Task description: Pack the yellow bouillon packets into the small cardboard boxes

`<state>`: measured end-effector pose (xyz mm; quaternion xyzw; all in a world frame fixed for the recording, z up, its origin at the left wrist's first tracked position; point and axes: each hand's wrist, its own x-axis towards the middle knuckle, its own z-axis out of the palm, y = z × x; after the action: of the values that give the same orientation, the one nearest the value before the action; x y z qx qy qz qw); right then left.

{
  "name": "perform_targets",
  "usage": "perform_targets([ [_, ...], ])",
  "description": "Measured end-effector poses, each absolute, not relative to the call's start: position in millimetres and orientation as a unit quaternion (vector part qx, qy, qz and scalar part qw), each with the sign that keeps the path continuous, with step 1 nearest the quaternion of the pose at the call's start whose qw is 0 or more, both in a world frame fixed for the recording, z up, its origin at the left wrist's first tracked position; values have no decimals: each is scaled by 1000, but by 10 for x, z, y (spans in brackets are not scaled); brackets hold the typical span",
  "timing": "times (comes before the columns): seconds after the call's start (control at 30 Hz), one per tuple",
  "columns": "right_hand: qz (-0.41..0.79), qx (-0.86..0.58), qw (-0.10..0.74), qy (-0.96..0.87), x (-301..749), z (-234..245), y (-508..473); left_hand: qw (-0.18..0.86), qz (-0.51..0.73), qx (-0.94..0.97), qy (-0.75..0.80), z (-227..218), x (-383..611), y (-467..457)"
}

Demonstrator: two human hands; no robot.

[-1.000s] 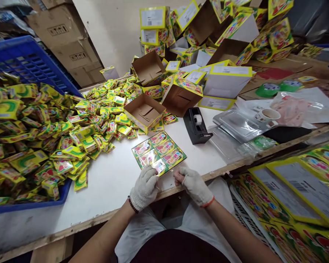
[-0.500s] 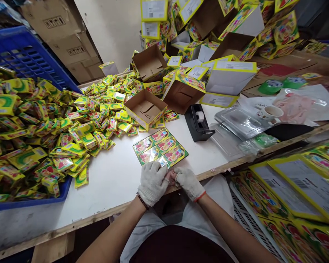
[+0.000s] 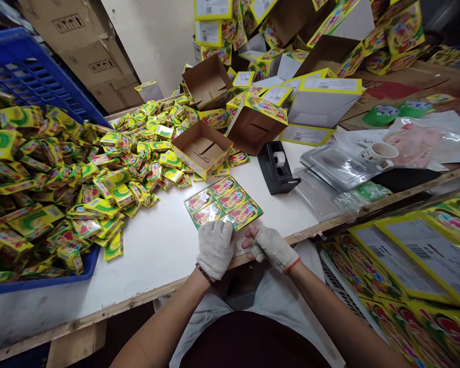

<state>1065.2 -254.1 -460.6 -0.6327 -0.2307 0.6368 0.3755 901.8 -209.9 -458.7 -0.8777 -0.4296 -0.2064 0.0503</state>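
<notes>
A flat, glossy printed box (image 3: 223,201) in green, yellow and red lies on the white table in front of me. My left hand (image 3: 215,248), in a white knitted glove, is closed at the near edge of this box, its fingers curled against it and the thumb side partly hidden. Just right of it, my right hand (image 3: 270,249) sits by the table's front edge in a glove with bare fingertips. Its fingers are partly bent and apart, and I see nothing between them. Beyond the box stands an open display carton (image 3: 203,148).
Many small yellow packs (image 3: 138,158) spread leftward into a blue crate (image 3: 90,271). A black tape dispenser (image 3: 278,171) stands to the right, near clear plastic trays (image 3: 329,166) and a cup (image 3: 381,153). Display cartons (image 3: 325,102) pile up behind. Packed cartons (image 3: 414,260) sit at lower right.
My right hand has drawn away from the left one toward the right, and its fingers have spread. The left hand stays at the box's near edge.
</notes>
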Motion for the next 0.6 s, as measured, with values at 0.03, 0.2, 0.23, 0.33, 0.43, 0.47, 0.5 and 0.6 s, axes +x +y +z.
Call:
perform_targets([
  [0.03, 635, -637, 369, -234, 10652, -4607, -2490, 26, -209, -882, -422, -4558, 8984, -2053],
  [0.2, 548, -693, 341, -322, 10831, -4609, -1980, -54, -341, -831, -435, -4505, 8535, -1488],
  [0.23, 524, -703, 343, -338, 10891, -4581, -1866, -72, -361, -818, -442, -4528, 8434, -1385],
  [0.33, 356, -754, 353, -425, 11014, -4433, -1651, -136, -383, -806, -432, -4651, 8248, -1342],
  [0.43, 135, -707, 289, -631, 10980, -4302, -1736, -141, -378, -816, -414, -4813, 8279, -1707],
  [0.47, 99, -656, 254, -704, 10942, -4293, -1825, -143, -373, -825, -400, -4866, 8319, -1866],
  [0.5, 76, -601, 220, -764, 10901, -4308, -1930, -147, -368, -836, -380, -4917, 8364, -2018],
  [0.6, 6, -501, 173, -848, 10809, -4482, -2255, -136, -377, -853, -334, -5042, 8470, -2317],
])
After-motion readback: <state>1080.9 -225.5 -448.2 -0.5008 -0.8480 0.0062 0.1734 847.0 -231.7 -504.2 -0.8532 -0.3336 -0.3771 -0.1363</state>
